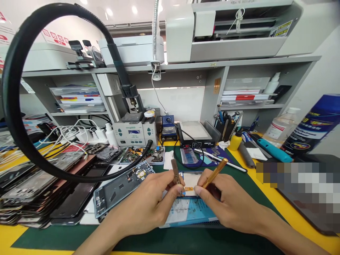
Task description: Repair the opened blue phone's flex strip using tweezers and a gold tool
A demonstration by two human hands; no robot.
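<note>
My left hand [148, 198] pinches a brown tweezer-like tool [175, 173], its tip down on a small orange flex part [189, 188]. My right hand [225, 202] grips a gold-coloured pen-shaped tool [215, 172], angled down to the same spot. Both tips meet over an opened blue phone body [190, 209] lying on the green mat [164, 241] in front of me. A second blue phone frame [119, 189] lies just left of my left hand.
Stacks of phone screens and frames [39, 191] fill the left. A black hose [16, 117] loops from the rework station [134, 132]. A hot plate [195, 136], tool cup [225, 124], bottles and a blue spray can [313, 127] stand behind and right.
</note>
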